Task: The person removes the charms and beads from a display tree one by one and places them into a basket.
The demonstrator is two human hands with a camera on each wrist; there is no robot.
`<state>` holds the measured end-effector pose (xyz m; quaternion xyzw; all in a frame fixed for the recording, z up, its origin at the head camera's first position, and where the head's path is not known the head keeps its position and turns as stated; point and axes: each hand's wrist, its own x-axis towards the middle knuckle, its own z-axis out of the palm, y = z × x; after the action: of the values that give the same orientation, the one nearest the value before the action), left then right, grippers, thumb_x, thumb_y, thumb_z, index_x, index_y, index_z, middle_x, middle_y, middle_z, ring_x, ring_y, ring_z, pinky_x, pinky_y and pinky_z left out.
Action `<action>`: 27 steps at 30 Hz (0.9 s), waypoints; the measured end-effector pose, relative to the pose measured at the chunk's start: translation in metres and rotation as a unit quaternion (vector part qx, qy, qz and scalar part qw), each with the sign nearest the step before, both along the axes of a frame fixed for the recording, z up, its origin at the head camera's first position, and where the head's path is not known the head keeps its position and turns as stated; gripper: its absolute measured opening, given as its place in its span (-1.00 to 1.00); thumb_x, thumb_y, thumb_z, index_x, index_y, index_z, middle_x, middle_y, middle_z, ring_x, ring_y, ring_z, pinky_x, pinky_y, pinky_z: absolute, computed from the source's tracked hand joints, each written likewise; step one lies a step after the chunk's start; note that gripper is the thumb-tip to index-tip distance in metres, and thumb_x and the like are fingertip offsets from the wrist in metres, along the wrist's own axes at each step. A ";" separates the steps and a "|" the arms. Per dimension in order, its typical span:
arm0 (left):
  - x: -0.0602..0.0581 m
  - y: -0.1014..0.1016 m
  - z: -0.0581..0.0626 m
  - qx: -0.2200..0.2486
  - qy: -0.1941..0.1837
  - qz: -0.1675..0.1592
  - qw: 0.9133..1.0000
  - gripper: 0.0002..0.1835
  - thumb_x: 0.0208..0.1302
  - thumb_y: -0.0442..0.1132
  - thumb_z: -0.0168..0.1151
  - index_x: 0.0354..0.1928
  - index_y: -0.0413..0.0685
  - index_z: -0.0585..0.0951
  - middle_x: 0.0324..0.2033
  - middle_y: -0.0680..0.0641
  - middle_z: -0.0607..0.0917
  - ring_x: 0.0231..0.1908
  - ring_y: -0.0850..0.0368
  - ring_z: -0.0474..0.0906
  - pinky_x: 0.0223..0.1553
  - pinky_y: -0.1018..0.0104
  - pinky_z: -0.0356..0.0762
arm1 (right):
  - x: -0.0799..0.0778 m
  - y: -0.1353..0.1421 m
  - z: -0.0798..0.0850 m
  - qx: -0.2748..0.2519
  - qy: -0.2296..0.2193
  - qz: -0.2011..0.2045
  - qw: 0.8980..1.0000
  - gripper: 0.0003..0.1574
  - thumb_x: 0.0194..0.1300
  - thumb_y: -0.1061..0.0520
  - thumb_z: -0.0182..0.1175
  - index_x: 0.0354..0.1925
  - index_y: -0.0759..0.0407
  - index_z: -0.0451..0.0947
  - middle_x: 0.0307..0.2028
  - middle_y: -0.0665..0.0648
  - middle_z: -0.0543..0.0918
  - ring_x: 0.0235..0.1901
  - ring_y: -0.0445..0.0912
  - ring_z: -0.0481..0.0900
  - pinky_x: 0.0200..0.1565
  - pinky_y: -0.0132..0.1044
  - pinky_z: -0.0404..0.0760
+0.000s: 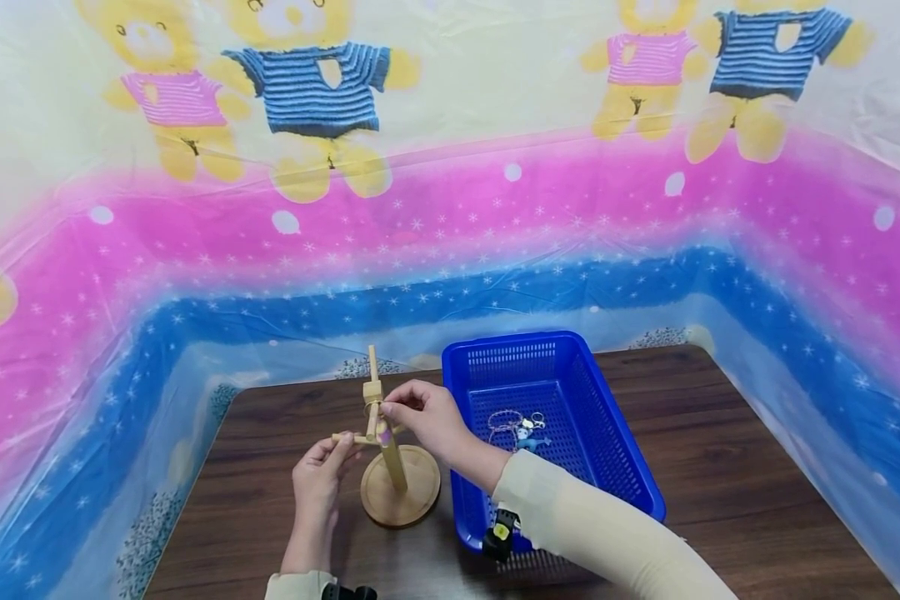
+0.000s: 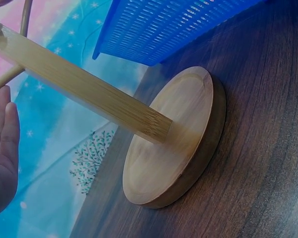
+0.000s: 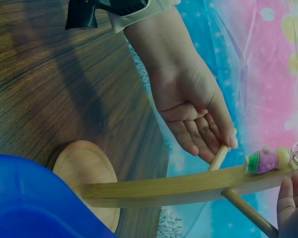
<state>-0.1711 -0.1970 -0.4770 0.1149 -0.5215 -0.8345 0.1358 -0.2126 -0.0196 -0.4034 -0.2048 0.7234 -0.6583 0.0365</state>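
Observation:
A wooden stand (image 1: 396,468) with a round base (image 2: 164,144), an upright post (image 2: 89,89) and several side pegs is on the table. My left hand (image 1: 318,475) holds the stand's left peg (image 3: 219,157) between thumb and fingers. A keychain (image 3: 267,159) with a small purple and green figure hangs at the top of the post, its metal ring close to an upper peg. At that ring, my right hand (image 1: 435,421) pinches with thumb and forefinger. In the left wrist view, only part of the left hand (image 2: 2,153) shows.
A blue plastic basket (image 1: 622,450) stands right of the stand, beneath my right forearm. Inside it lie keychains (image 1: 527,437), one with a blue figure. The dark wooden table (image 1: 727,467) meets a printed cloth backdrop (image 1: 435,292) behind and at the sides.

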 end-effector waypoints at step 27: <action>0.000 0.000 -0.002 -0.009 0.001 0.004 1.000 -0.69 0.41 -0.48 0.22 -0.46 0.05 0.69 -0.48 0.14 0.83 -0.41 0.38 0.79 -0.26 0.54 0.79 | 0.010 0.004 0.011 0.032 -0.018 0.008 0.999 -0.85 0.42 0.20 0.29 -0.17 0.30 0.70 -0.17 0.33 0.78 -0.35 -0.30 0.59 -0.20 -0.34 0.73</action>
<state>-0.1713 -0.1970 -0.4786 0.1149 -0.5280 -0.8295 0.1411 -0.2024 -0.0154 -0.3923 -0.1969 0.7420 -0.6379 0.0614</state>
